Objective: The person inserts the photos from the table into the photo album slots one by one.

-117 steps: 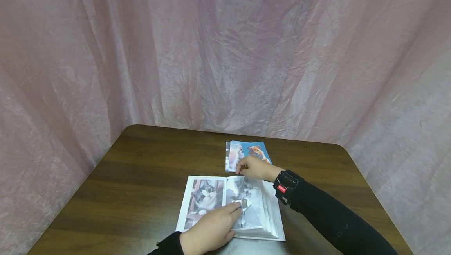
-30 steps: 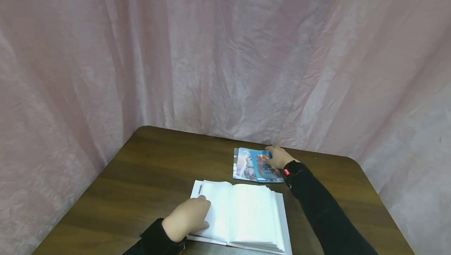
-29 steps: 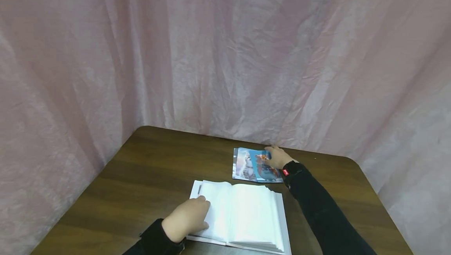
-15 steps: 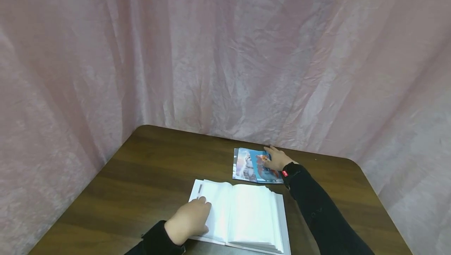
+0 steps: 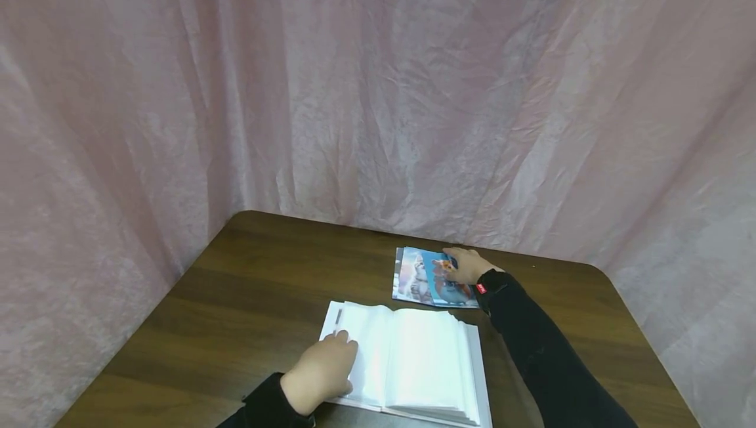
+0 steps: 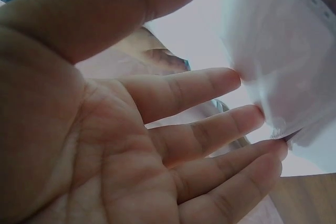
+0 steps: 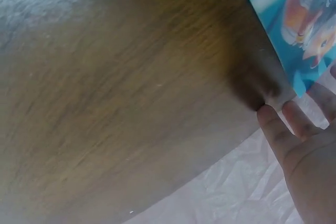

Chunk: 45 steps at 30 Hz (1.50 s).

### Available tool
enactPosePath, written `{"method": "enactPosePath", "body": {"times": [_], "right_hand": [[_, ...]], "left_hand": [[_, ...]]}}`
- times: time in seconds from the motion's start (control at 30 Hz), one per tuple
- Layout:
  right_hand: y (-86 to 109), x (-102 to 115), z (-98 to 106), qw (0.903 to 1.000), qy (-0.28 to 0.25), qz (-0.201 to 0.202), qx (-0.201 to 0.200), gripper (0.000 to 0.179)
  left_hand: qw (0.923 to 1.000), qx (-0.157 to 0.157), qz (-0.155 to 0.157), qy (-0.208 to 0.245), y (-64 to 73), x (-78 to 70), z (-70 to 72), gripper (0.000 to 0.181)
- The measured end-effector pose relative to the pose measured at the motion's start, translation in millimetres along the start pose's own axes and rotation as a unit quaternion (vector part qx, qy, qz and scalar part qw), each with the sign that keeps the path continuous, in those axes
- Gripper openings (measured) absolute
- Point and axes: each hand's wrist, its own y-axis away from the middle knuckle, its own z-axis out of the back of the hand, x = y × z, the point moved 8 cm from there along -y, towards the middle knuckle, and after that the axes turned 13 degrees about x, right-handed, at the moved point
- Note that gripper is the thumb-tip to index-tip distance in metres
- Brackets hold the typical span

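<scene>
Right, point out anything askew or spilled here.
The glossy, rectangular animal pictures overlap unevenly beyond the open white photo album, edges misaligned. A tiny white speck dots the brown wooden table. No spill shows.

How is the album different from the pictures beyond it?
The album is an open book; the pictures are thin, overlapping sheets. The album shows white pages, the pictures coloured animals. The left hand touches the album; the right hand is at the pictures. Both lie on the table.
</scene>
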Motion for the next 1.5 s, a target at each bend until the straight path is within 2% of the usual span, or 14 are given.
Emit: {"method": "enactPosePath", "body": {"times": [0.17, 0.33, 0.6, 0.73, 0.83, 0.93, 1.03, 1.27, 1.5], "right_hand": [[0.9, 5.4, 2.4, 0.9998, 0.012, 0.013, -0.011, 0.070], [3.2, 13.8, 10.6, 0.9978, 0.037, 0.020, -0.051, 0.073], [12.6, 21.9, 18.6, 0.9948, 0.032, 0.032, -0.091, 0.069], [18.8, 25.3, 20.1, 0.9912, 0.042, 0.046, -0.117, 0.060], [23.8, 28.6, 21.4, 0.9884, 0.050, 0.058, -0.131, 0.053], [27.4, 31.5, 23.7, 0.9869, 0.039, 0.068, -0.141, 0.047], [30.4, 33.4, 27.5, 0.9859, 0.024, 0.073, -0.149, 0.041], [37.5, 33.6, 39.7, 0.9830, -0.018, 0.066, -0.171, 0.032], [49.0, 36.2, 55.8, 0.9740, -0.070, 0.089, -0.196, 0.030]], "left_hand": [[0.9999, 0.004, 0.010, 0.001, 3.2, 2.0, -0.3, 0.049], [0.9998, 0.009, 0.019, -0.002, 4.8, 4.0, -0.1, 0.048], [0.9992, 0.012, 0.036, -0.015, 9.0, 3.7, 3.1, 0.047], [0.9993, 0.012, 0.030, -0.018, 13.3, 0.1, 5.0, 0.050], [0.9997, 0.017, 0.006, -0.016, 17.5, -6.5, 3.5, 0.057], [0.9991, 0.035, -0.024, -0.007, 19.7, -14.3, -1.9, 0.070], [0.9978, 0.055, -0.036, 0.005, 19.7, -17.7, -7.6, 0.079], [0.9971, 0.071, -0.024, 0.009, 17.1, -16.1, -12.4, 0.078], [0.9974, 0.069, -0.019, -0.008, 18.1, -16.1, -13.1, 0.074]]}}
